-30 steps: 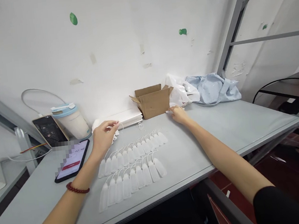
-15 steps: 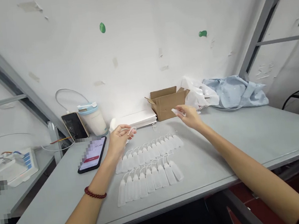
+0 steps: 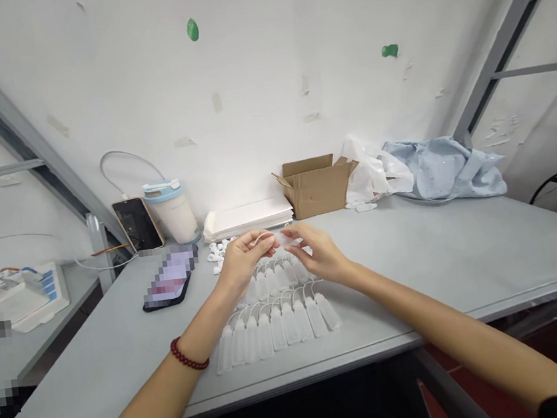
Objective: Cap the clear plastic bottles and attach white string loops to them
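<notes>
While 2 hands pinch 1 pouch, 8 pouches lie nearest

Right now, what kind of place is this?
Probably a small hand-assembly or packing bench in a workshop. Rows of small white pouches with loops lie on a grey table under metal racking, with an open cardboard box behind; both hands pinch one small clear piece.

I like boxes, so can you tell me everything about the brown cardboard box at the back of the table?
The cardboard box is small, plain brown and looks like corrugated card. It stands upright with its top flaps folded open, so its contents are hidden. It sits on the grey table near the white wall. A stack of white sheets lies at its left, and a white plastic bag leans against its right side.
</notes>
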A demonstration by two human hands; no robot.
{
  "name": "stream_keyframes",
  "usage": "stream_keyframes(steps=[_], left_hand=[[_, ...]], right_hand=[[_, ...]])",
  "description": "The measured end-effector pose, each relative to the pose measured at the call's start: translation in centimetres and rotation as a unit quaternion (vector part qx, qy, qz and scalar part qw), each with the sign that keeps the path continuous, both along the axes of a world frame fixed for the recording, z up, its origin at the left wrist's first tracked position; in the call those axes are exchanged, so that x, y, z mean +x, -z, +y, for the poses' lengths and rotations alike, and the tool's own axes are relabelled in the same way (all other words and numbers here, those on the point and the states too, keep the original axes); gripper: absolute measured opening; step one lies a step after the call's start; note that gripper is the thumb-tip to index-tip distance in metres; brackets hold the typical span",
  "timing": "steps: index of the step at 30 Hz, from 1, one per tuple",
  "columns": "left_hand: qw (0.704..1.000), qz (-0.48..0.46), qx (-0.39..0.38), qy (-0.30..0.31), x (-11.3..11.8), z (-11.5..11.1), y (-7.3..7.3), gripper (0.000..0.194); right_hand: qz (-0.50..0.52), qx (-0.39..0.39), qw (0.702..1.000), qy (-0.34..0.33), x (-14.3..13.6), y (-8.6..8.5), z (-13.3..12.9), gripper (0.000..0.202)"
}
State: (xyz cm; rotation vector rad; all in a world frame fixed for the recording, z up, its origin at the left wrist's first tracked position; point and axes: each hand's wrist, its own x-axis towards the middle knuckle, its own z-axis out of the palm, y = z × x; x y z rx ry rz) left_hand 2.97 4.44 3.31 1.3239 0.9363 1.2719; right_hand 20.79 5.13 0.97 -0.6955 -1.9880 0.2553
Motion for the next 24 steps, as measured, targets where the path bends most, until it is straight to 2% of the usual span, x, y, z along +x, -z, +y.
stream_keyframes(steps=[9,18,24], left_hand=[[0.995,0.069,0.054,-0.049,0.28,-0.24,0.09,0.025],[0.998,0.063,0.006,-0.029,0.38,-0.57,-0.19,0.023],[0.993,0.113,0.01,-0.034,0.44,-0.93,-0.77,0.021]], right_hand=[[0.001,0.0,1.0,0.002,-0.13,0.49,-0.09,0.026],[0.001,-0.01,1.0,-0.004,-0.27,0.62,-0.34,0.023],[-0.011,0.005,1.0,-0.002,-0.18,0.7,-0.41,0.021]])
